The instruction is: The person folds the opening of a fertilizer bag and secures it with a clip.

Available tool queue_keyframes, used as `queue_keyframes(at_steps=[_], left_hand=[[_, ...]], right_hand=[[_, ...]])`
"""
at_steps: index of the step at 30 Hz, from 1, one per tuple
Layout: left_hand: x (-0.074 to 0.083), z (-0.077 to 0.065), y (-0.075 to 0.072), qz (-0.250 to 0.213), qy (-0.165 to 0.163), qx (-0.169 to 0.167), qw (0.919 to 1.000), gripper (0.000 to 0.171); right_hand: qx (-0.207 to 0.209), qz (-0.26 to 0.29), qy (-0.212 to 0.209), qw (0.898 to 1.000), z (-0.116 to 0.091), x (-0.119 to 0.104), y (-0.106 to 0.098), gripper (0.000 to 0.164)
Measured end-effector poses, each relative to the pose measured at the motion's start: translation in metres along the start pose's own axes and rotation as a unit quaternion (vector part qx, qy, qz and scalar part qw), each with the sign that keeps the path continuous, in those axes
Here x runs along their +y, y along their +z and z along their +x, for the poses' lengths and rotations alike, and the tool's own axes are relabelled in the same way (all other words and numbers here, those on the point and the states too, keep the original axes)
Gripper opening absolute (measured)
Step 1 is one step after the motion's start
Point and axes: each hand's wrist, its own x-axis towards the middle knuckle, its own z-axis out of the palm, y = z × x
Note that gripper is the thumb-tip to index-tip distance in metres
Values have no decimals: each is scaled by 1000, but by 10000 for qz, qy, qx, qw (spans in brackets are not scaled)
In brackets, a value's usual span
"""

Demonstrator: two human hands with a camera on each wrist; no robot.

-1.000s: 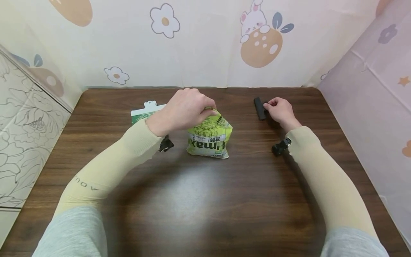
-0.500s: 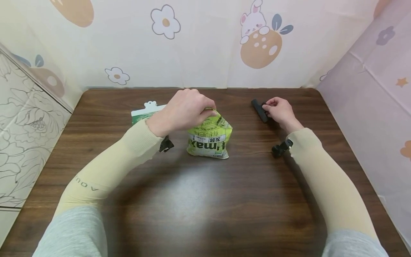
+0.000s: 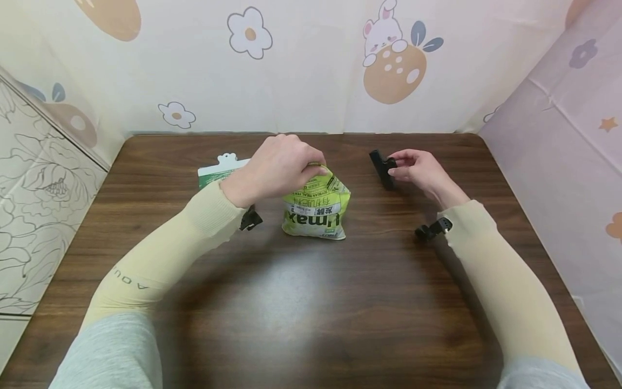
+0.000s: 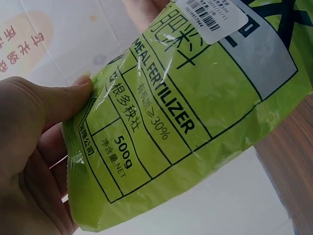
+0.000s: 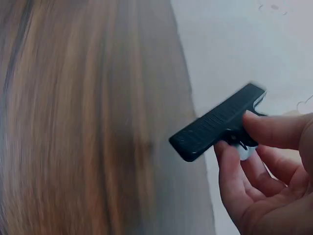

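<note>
A green fertilizer bag stands on the wooden table, its printing upside down in the head view. My left hand grips the bag's top edge, thumb on the near face; in the left wrist view the bag fills most of the picture. To the right, my right hand pinches a black clip by its handles. The right wrist view shows the clip with its long bar pointing away from the thumb and fingers, its jaws looking closed.
Behind the left forearm lies a white and green clipboard-shaped piece, partly covered. The brown wooden table ends at a patterned curtain at the back. Small black cameras sit on both wrists.
My right hand has moved a little left with the clip, which has turned and appears raised off the table. The left hand and the bag have stayed in place.
</note>
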Motion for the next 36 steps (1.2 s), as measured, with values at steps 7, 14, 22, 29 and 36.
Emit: queue_keyframes(at_steps=[7,14,22,29,36], left_hand=[[0,1,0,16,27,-15,10000,14],[1,1,-1,21,5,6,10000,14],[1,2,-1,36,19,6,10000,14],[0,2,0,32,6,-8,10000,15],[1,1,0,-54,-15,-22,10000,15]], right_hand=[[-101,-67,-449,9989,-21,-22,10,37],[-34,-507,-1014,9935,-42,-45,23,36],[296,-1174,-1756,9770,-60,-57,35,32],[515,-1198,-2150,9679,-72,-64,42,28],[745,-1433,-2332,9589,-76,-71,50,24]])
